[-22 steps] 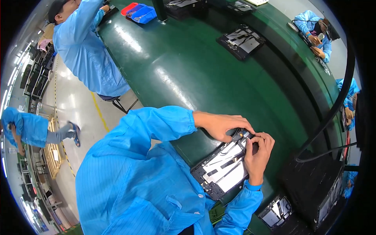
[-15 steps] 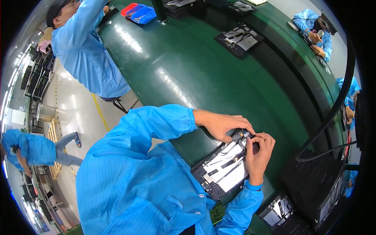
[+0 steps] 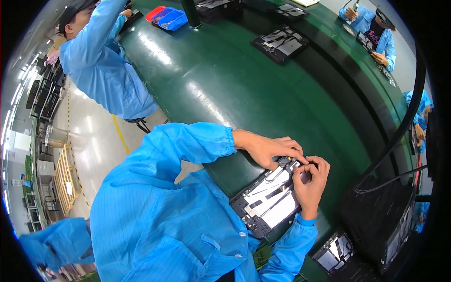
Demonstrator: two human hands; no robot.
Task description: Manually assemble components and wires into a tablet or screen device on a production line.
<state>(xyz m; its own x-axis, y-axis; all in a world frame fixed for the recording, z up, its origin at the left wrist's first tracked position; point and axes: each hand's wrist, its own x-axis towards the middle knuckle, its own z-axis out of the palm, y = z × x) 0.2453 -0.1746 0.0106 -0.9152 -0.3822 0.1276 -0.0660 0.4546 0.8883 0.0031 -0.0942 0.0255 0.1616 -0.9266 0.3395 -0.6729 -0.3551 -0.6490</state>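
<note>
An opened tablet [image 3: 277,214], black-framed with a pale silver inner panel and dark strips, lies tilted on the green bench close to my body. My left hand [image 3: 268,149] reaches over its far end, thumb bent on the near side and fingers stretched along the far edge. At the far right corner my right hand [image 3: 311,187] is closed, thumb and forefinger brought together by the tablet's edge. Both hands' fingertips nearly meet there. Whatever small part lies between them is hidden.
Another opened tablet [image 3: 282,44] lies farther up the bench [image 3: 211,70]. At lower right, one more [image 3: 334,253] sits beside a black box [image 3: 371,225], with a black cable [image 3: 390,176] looping above. Blue bins [image 3: 171,19] stand far left. Co-workers sit at left [image 3: 101,66] and far right [image 3: 376,37].
My hands stay at the tablet's corner with only slight finger shifts. The farther tablet appears a little more to the left. A far-right co-worker's hand has risen; the person at lower left has come nearer.
</note>
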